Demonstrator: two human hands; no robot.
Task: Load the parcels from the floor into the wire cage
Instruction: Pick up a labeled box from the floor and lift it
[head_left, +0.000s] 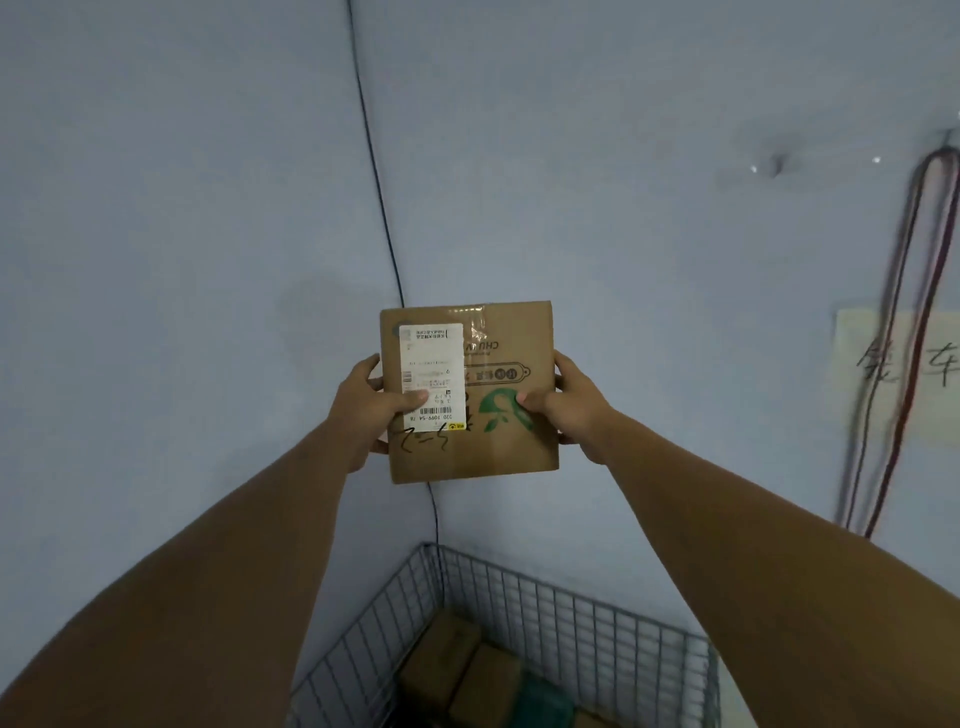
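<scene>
A brown cardboard parcel (498, 441) with a white shipping label and a green leaf print is held up at arm's length in front of the wall corner. My left hand (366, 405) grips its left edge, thumb on the label. My right hand (569, 408) grips its right edge, thumb on the green print. Below, the wire cage (571, 613) stands in the corner. Inside it lie brown parcels (457, 665) and a green one (545, 699).
Pale blue walls meet in a corner with a thin black cable (379, 197) running down it. At the right, red and dark cords (904, 338) hang over a paper sign (893, 374) with handwriting.
</scene>
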